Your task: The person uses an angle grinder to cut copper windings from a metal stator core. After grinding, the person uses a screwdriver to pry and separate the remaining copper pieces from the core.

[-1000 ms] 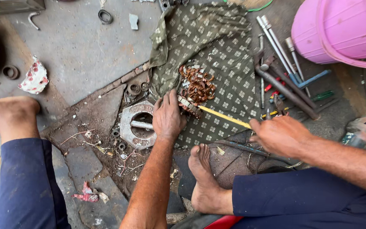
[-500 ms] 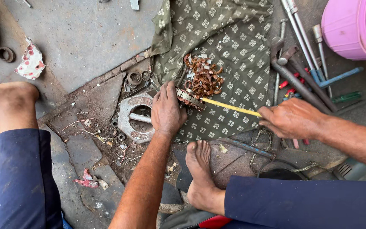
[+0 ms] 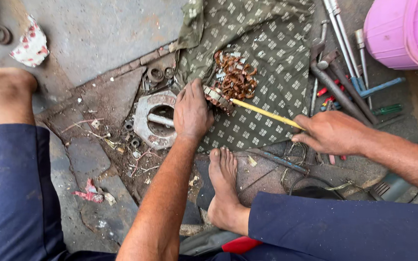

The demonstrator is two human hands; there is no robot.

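My left hand (image 3: 191,111) is closed over a round metal motor core (image 3: 215,95) that lies on its shaft across a hexagonal metal plate (image 3: 152,120). My right hand (image 3: 331,132) grips the handle end of a long yellow rod-like tool (image 3: 264,112), whose tip meets the core. A pile of bent copper wire pieces (image 3: 236,77) lies on the green patterned cloth (image 3: 267,58) just beyond the core.
Wrenches, a hammer and screwdrivers (image 3: 344,77) lie to the right beside a pink bucket (image 3: 405,34). Washers and rings (image 3: 158,75) sit near the plate. My bare feet (image 3: 222,188) rest on the cracked concrete floor, with a crumpled wrapper (image 3: 31,46) at far left.
The view has shifted a little. Both hands keep their hold on the core and the yellow tool, with the right hand slightly repositioned on the handle.
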